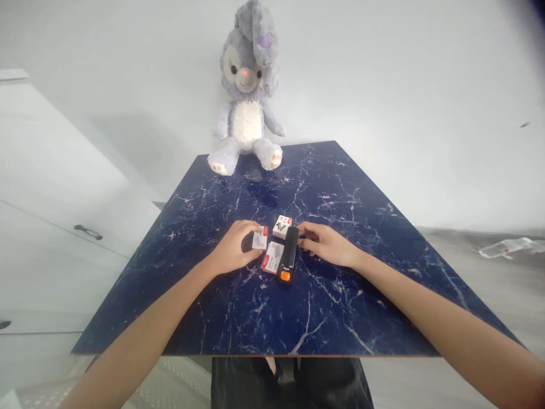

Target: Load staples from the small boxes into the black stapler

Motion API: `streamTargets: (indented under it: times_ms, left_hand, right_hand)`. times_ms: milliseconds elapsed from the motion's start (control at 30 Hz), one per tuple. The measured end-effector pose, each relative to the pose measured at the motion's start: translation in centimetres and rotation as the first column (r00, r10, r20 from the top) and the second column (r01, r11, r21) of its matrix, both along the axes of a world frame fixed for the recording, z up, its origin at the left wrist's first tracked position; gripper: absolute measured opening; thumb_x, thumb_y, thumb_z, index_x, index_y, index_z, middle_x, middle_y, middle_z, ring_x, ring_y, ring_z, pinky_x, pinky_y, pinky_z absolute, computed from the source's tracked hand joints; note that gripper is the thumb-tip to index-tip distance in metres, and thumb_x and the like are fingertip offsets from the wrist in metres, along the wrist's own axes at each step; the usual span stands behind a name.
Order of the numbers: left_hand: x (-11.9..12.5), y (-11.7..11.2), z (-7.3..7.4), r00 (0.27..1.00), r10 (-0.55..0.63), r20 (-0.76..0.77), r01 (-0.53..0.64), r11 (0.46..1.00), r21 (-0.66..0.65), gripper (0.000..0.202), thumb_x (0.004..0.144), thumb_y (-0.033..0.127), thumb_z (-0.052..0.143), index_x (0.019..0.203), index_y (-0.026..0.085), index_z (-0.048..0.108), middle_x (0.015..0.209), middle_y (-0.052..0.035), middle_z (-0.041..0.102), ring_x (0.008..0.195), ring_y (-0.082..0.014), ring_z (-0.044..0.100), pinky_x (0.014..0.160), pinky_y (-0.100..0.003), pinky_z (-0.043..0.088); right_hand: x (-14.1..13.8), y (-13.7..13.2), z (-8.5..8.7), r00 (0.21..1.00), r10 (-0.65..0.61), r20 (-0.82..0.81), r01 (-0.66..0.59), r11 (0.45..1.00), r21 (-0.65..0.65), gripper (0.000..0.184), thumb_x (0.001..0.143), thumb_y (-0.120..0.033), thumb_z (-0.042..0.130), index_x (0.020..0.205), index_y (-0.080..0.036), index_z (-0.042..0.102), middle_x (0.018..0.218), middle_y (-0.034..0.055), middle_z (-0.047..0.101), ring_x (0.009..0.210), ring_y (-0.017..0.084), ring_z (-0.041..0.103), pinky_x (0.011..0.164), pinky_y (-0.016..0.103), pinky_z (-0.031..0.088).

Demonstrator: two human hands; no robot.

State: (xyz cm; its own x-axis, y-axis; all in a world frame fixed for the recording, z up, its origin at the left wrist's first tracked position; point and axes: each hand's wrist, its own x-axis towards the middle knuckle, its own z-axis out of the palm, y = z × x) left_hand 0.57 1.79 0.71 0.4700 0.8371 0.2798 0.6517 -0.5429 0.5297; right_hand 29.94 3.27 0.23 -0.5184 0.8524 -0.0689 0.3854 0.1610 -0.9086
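My left hand [233,247] is curled around a small white and red staple box [260,238], holding it upright on the dark blue marble table [323,295]. My right hand [326,243] rests with fingers bent, its fingertips touching the far side of a black stapler [288,254] with an orange end. A second small box [272,257] lies flat between the two hands, against the stapler. A third small box [281,226] stands just beyond them.
A grey plush rabbit [247,91] sits at the table's far edge against the white wall. White cabinets [51,227] with dark handles stand at the left. Crumpled paper [508,247] lies on the floor at the right.
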Motion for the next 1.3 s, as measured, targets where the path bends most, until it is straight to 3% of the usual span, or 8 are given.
streamTargets:
  times_ms: [133, 333, 767, 867, 933, 1067, 1200, 1300]
  left_hand:
    - [0.0, -0.7, 1.1, 0.984, 0.044, 0.171, -0.058, 0.995, 0.08, 0.043, 0.083, 0.035, 0.07, 0.121, 0.024, 0.056, 0.126, -0.0087, 0.06, 0.116, -0.0263, 0.059, 0.101, -0.046, 0.047]
    - [1.3, -2.0, 1.0, 0.971, -0.239, -0.016, 0.234, 0.958, -0.165, 0.081, 0.071, 0.043, 0.082, 0.143, 0.031, 0.047, 0.141, -0.0121, 0.053, 0.128, -0.034, 0.051, 0.106, -0.053, 0.044]
    - [2.1, -2.7, 0.3, 0.989, -0.147, -0.007, 0.141, 0.96, -0.244, 0.098, 0.073, 0.039, 0.082, 0.155, 0.035, 0.029, 0.133, -0.0111, 0.057, 0.12, -0.0334, 0.054, 0.098, -0.051, 0.048]
    - [2.2, -2.8, 0.2, 0.991, -0.133, 0.01, 0.13, 0.951, -0.281, 0.102, 0.073, 0.038, 0.082, 0.157, 0.038, 0.023, 0.135, -0.0118, 0.056, 0.122, -0.0341, 0.054, 0.096, -0.052, 0.049]
    - [2.3, -2.9, 0.1, 0.991, -0.132, 0.036, 0.137, 0.949, -0.284, 0.104, 0.073, 0.036, 0.082, 0.157, 0.039, 0.021, 0.14, -0.0119, 0.053, 0.124, -0.0348, 0.054, 0.098, -0.054, 0.048]
    - [2.7, -2.9, -0.1, 0.988, -0.117, 0.099, 0.138, 0.959, -0.248, 0.103, 0.073, 0.033, 0.082, 0.156, 0.041, 0.021, 0.144, -0.0115, 0.049, 0.126, -0.0348, 0.054, 0.1, -0.055, 0.048]
    - [3.1, -2.9, -0.5, 0.99, -0.093, 0.101, 0.113, 0.972, -0.206, 0.1, 0.074, 0.032, 0.082, 0.155, 0.041, 0.024, 0.141, -0.0107, 0.047, 0.125, -0.0328, 0.054, 0.099, -0.053, 0.05]
    - [3.0, -2.8, -0.8, 0.999, -0.039, 0.031, 0.042, 0.995, -0.092, 0.106, 0.069, 0.037, 0.085, 0.155, 0.036, 0.024, 0.147, -0.0131, 0.041, 0.135, -0.0371, 0.042, 0.107, -0.057, 0.042]
  right_hand:
    - [0.0, 0.3, -0.3, 0.997, -0.005, -0.076, -0.002, 0.995, -0.096, 0.023, 0.087, -0.031, 0.059, 0.106, -0.02, 0.064, 0.089, 0.0015, 0.068, 0.067, 0.012, 0.06, 0.063, 0.026, 0.054]
    - [-0.3, 0.1, 0.0, 0.995, -0.032, -0.091, 0.023, 0.995, -0.095, 0.025, 0.088, -0.033, 0.06, 0.108, -0.019, 0.064, 0.09, 0.0023, 0.067, 0.065, 0.011, 0.058, 0.059, 0.025, 0.054]
    - [-0.4, 0.2, -0.8, 0.996, -0.069, -0.059, 0.068, 0.998, -0.011, 0.026, 0.09, -0.031, 0.056, 0.113, -0.021, 0.062, 0.101, 0.0049, 0.07, 0.065, 0.012, 0.061, 0.057, 0.026, 0.056]
    - [-0.6, 0.2, -1.3, 0.986, -0.15, -0.075, 0.157, 0.982, 0.103, 0.03, 0.091, -0.026, 0.052, 0.12, -0.023, 0.058, 0.117, 0.0073, 0.068, 0.079, 0.016, 0.067, 0.065, 0.031, 0.06]
    - [-0.9, 0.3, -1.7, 0.983, -0.175, -0.061, 0.184, 0.954, 0.235, 0.041, 0.09, -0.019, 0.05, 0.13, -0.025, 0.054, 0.128, 0.0078, 0.064, 0.101, 0.021, 0.067, 0.081, 0.038, 0.061]
    - [-1.3, 0.4, -2.2, 0.989, -0.137, 0.051, 0.097, 0.878, 0.469, 0.066, 0.082, -0.006, 0.046, 0.145, -0.026, 0.044, 0.142, 0.0086, 0.054, 0.132, 0.028, 0.05, 0.111, 0.054, 0.044]
    - [-1.3, 0.3, -2.1, 0.988, -0.049, 0.147, -0.034, 0.857, 0.514, 0.078, 0.078, -0.003, 0.042, 0.151, -0.028, 0.035, 0.147, 0.008, 0.051, 0.137, 0.028, 0.044, 0.112, 0.055, 0.042]
    - [-1.0, 0.2, -1.8, 0.986, -0.022, 0.166, -0.067, 0.856, 0.513, 0.079, 0.079, -0.003, 0.041, 0.153, -0.027, 0.032, 0.145, 0.0076, 0.053, 0.135, 0.028, 0.047, 0.111, 0.053, 0.043]
